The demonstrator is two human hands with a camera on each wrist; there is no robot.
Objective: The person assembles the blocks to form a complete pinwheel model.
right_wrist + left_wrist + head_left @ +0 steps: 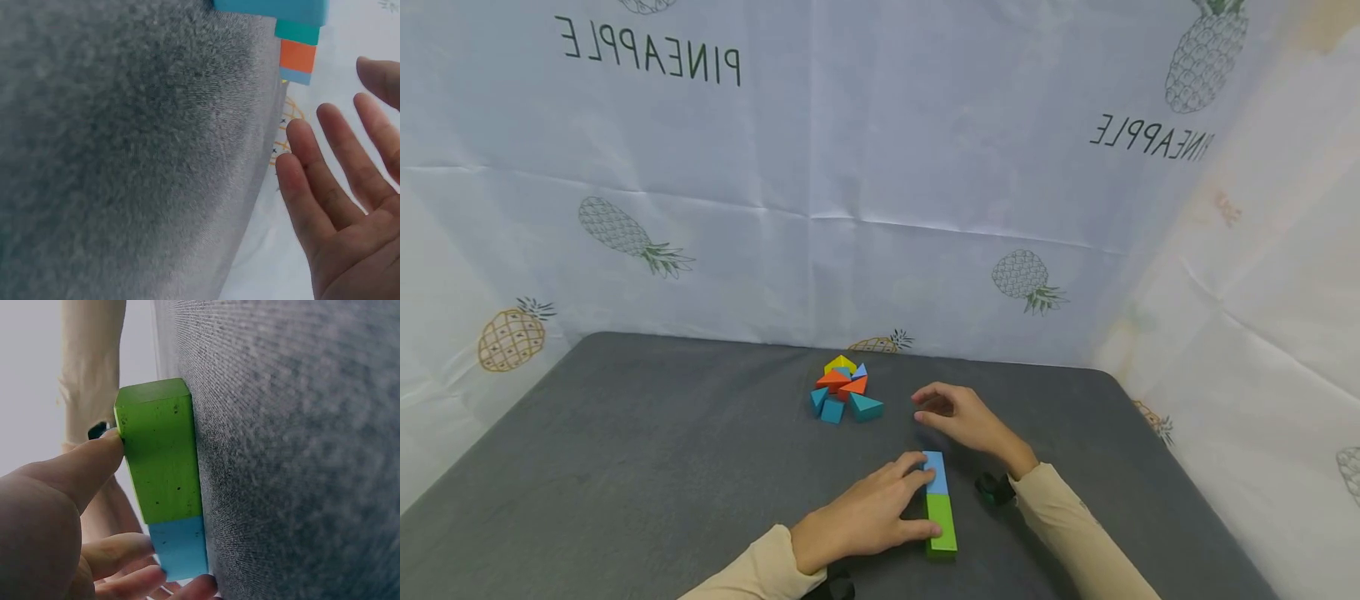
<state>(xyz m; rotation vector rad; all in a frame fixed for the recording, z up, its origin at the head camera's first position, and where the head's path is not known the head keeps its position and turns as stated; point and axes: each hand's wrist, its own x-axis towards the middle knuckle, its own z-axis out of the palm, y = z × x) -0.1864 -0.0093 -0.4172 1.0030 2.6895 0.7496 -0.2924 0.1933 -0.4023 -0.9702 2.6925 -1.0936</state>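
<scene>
A green block [941,525] and a light blue block [935,473] lie end to end on the dark table in the head view. My left hand [872,508] rests at them, its thumb on the green one and its fingers at the blue one. From the left wrist view, the thumb touches the green block [164,462], while fingertips reach the side and far end of the blue block [182,549]. My right hand [966,421] hovers beyond the row, fingers loosely bent, holding nothing. Its spread fingers [325,212] are bare in the right wrist view.
Farther back sits a cluster of small blocks: a yellow block [840,363], an orange triangle [853,387], a teal triangle [866,407] and a blue block [832,411], among others. A pineapple-print curtain [850,167] hangs behind the grey table [662,467].
</scene>
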